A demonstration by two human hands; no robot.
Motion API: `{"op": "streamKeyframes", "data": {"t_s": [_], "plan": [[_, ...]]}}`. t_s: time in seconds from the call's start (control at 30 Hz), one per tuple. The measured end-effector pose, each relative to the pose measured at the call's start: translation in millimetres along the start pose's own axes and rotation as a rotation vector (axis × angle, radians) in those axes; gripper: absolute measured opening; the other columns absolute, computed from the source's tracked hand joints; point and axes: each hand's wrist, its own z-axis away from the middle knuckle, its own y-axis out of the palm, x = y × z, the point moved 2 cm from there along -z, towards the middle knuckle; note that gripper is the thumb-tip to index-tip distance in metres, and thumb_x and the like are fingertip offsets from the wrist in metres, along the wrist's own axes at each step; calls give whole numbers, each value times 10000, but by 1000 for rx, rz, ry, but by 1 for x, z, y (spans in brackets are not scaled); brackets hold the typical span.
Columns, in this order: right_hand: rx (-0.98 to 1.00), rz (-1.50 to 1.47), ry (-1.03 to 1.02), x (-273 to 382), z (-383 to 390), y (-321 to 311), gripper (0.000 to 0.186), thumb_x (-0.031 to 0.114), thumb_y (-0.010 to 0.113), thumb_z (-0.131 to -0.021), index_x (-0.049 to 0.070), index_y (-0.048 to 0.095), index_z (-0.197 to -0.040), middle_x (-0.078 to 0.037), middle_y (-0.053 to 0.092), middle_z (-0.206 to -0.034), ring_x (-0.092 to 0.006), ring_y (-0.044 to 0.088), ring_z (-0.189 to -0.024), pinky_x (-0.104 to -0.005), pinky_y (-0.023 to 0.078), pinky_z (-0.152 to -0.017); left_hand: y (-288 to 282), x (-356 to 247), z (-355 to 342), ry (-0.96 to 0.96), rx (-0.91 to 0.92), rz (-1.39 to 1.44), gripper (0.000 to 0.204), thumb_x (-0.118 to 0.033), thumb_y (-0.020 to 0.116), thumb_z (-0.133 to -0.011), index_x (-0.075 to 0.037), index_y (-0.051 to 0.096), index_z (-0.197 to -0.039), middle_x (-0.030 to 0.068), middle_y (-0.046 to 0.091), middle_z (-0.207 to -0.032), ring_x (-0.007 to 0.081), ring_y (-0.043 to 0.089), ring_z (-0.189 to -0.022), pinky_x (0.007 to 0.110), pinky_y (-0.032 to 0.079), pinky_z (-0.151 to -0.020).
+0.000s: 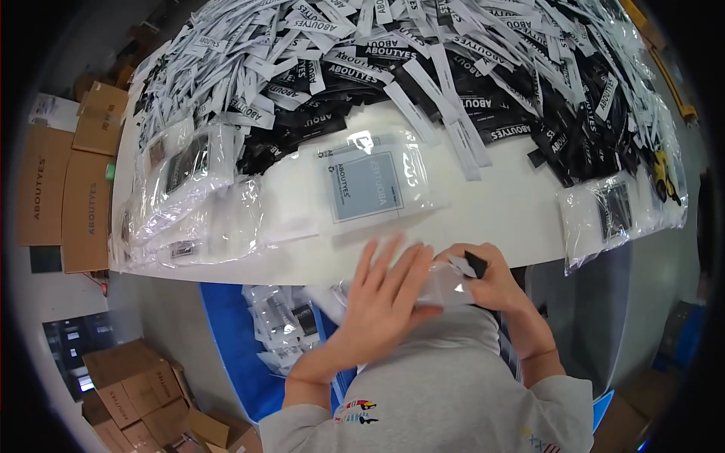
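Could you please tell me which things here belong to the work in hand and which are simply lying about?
Apparently in use:
clear plastic bag by the left hand
black-and-white piece in the right hand
strip pile
clear bags, mid-table

Apparently lying about:
yellow-handled scissors
cardboard boxes, left

Bold black capitals repeat across white strips (249,115) heaped at 12 o'clock on the desk (521,208), with white capitals on the black strips (502,134) among them. Near the centre, dark and pale lettering marks a clear packet (368,186) with a grey panel. Dark capitals label two tall cartons (84,208) at 9 o'clock and a stacked carton (140,389) at 8; at 10, another carton (102,117) carries printed characters.
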Motion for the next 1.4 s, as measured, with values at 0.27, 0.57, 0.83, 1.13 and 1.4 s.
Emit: {"op": "streamKeyframes", "data": {"t_s": [0.27, 0.57, 0.83, 1.13, 1.4], "plan": [[-434, -538, -496, 37, -3, -9, 409, 493, 316, -968, 94, 389, -914, -90, 480, -596, -123, 403, -335, -213, 339, -334, 36, 25, 12, -190, -115, 311, 728, -175, 863, -525, -16, 576, -1175, 132, 649, -923, 260, 633, -761, 310, 493, -676], [-513, -37, -280, 26, 5, -25, 90, 115, 579, -857, 32, 556, -886, -81, 571, -775, -114, 506, -594, -232, 391, -495, 41, 38, 21, -338, -229, 383, 763, -207, 854, -544, -20, 554, -1219, 136, 643, -834, 256, 612, -714, 323, 480, -649], [-117, 164, -1, 5, -9, 1, 281, -18, 661, -731, 13, 652, -1010, -102, 679, -867, -123, 636, -766, -242, 490, -712, 28, 17, 4, -26, -139, 94, 835, -212, 843, -508, 37, 516, -1234, 157, 628, -1009, 275, 614, -889, 348, 494, -760], [-236, 252, -117, 22, -12, 0, 328, -40, 648, -718, 8, 625, -1042, -61, 642, -736, -103, 581, -631, -213, 444, -598, 36, 15, 16, -102, -181, 212, 783, -48, 798, -479, 52, 523, -1205, 151, 628, -1046, 294, 593, -963, 370, 472, -815], [-385, -589, -461, 25, -10, 14, 380, 455, 353, -970, 83, 430, -969, -72, 475, -699, -129, 413, -468, -222, 336, -401, 45, 10, 13, -230, -165, 366, 827, -47, 815, -483, 15, 505, -1247, 135, 616, -1073, 299, 576, -945, 371, 462, -806]]}}
